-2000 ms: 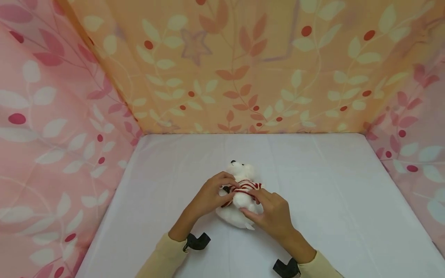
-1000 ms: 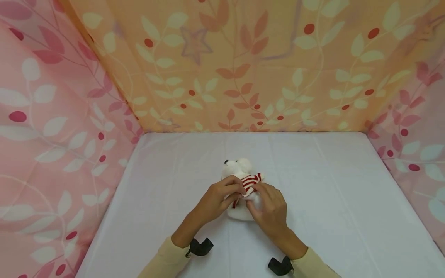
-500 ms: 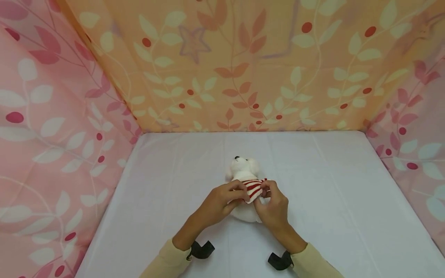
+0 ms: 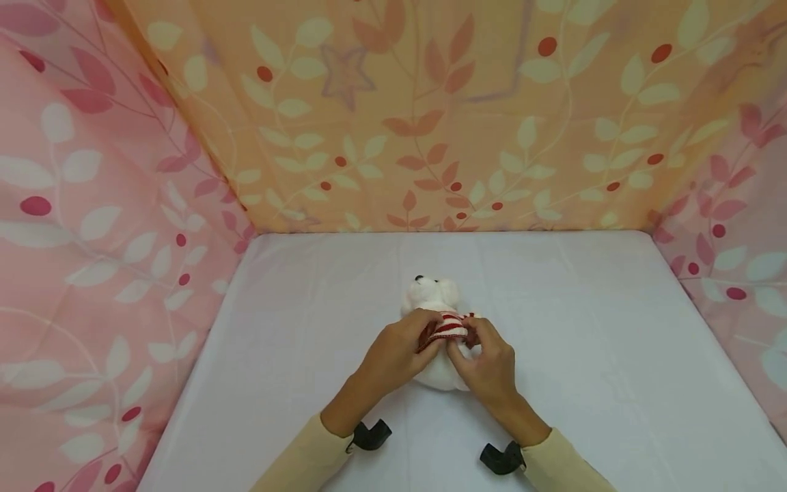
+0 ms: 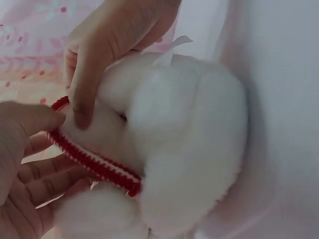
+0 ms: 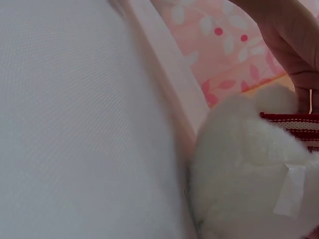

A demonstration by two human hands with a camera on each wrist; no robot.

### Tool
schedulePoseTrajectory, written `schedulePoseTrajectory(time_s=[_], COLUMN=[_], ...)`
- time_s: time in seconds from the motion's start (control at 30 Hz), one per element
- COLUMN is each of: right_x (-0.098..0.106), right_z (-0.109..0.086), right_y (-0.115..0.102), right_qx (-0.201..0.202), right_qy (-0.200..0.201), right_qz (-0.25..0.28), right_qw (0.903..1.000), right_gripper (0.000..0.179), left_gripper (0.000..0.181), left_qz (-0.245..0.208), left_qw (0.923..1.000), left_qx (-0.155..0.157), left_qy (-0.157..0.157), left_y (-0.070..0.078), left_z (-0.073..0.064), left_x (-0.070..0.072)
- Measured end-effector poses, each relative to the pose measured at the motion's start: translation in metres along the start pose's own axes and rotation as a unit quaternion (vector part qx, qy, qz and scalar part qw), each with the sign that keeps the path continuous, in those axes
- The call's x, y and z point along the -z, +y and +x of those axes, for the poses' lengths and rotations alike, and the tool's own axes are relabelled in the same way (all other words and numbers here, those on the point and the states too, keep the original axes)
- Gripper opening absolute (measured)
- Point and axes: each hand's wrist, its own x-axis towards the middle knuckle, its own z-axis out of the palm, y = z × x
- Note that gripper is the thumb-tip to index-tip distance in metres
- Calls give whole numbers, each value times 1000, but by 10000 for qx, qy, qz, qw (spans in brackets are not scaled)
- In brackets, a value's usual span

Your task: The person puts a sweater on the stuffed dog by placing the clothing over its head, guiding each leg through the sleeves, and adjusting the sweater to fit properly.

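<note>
A white plush bear with a black nose sits on the white table, leaning back with its head toward the far side. It wears a red-and-white striped knitted sweater. My left hand pinches the sweater's hem; in the left wrist view its thumb lies on the red edge. My right hand grips the sweater at its other side, its thumb against the bear's belly below the hem. Its other fingertips are partly hidden. A white tag hangs from the bear's lower body.
The white-covered table ends at an orange leaf-print curtain behind and pink printed curtains at the sides. Black wrist devices stick out from both cuffs over the table.
Both hands have stayed on the sweater, shifting slightly right with the bear. The hem's middle now shows stretched between the hands, and the bear's head turned left and back.
</note>
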Motion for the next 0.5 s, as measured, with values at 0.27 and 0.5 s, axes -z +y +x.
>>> schedulePoseTrajectory(time_s=[0.27,0.5], right_x=[0,0], right_z=[0,1], right_y=[1,5], right_qx=[-163,-577], right_qy=[225,541], right_qz=[-356,-424], right_qw=[9990,9960], right_gripper=[29,18], left_gripper=[13,9], left_qz=[494,429], left_qw=[9980,9983], left_qx=[-306,-377], left_qy=[228,-134], left_y=[1,0], left_z=[6,1], left_x=[-4,-3])
